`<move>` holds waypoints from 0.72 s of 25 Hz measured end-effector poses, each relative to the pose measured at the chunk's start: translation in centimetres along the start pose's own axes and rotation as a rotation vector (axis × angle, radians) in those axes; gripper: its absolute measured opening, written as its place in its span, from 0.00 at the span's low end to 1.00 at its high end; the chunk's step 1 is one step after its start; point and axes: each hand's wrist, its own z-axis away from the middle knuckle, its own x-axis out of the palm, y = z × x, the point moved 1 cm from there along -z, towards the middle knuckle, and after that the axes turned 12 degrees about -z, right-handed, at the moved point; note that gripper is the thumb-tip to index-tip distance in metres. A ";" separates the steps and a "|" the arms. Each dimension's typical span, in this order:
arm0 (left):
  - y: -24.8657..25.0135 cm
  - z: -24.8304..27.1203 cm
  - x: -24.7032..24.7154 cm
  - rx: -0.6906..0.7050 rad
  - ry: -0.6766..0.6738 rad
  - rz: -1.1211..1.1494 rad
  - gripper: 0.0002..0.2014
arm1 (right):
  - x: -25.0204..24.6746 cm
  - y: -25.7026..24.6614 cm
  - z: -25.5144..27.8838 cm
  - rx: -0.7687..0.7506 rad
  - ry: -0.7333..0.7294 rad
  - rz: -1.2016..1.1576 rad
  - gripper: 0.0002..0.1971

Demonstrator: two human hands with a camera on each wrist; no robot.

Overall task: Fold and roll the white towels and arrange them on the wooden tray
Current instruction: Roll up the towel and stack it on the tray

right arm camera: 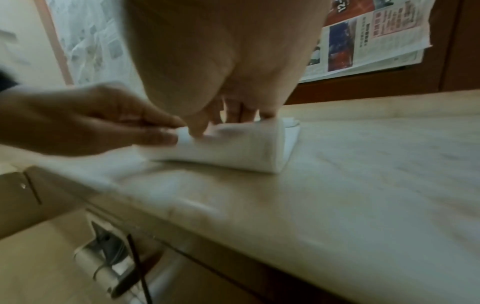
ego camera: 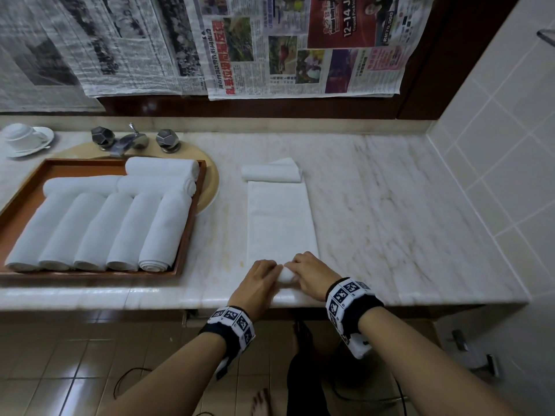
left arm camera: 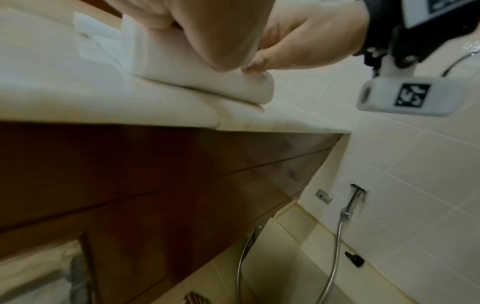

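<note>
A long folded white towel (ego camera: 280, 220) lies flat on the marble counter (ego camera: 390, 205), running away from me. Its near end is curled into a small roll (ego camera: 286, 274) (left arm camera: 197, 80) (right arm camera: 233, 148). My left hand (ego camera: 262, 273) and right hand (ego camera: 306, 267) both grip that roll, fingers curled over it. Another folded white towel (ego camera: 271, 171) lies just beyond the far end. The wooden tray (ego camera: 192, 217) at the left holds several rolled white towels (ego camera: 99, 229).
A tap with two faceted knobs (ego camera: 132, 139) stands behind the tray, over a round beige basin (ego camera: 210, 187). A white cup on a saucer (ego camera: 25, 139) sits at far left. Newspapers (ego camera: 210, 46) hang on the wall. Tiled wall (ego camera: 495, 145) bounds the counter's right side.
</note>
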 end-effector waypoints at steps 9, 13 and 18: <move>-0.3 -3.4 -0.8 -0.110 -0.211 -0.136 0.17 | 1.8 -0.1 1.0 -0.109 0.376 0.122 0.21; 0.1 -2.1 -0.8 -0.092 -0.061 -0.116 0.17 | 1.2 -0.3 0.1 0.016 0.201 0.027 0.21; 0.3 -1.6 0.0 -0.091 -0.055 -0.071 0.15 | 2.2 -1.0 0.9 0.030 0.339 0.043 0.19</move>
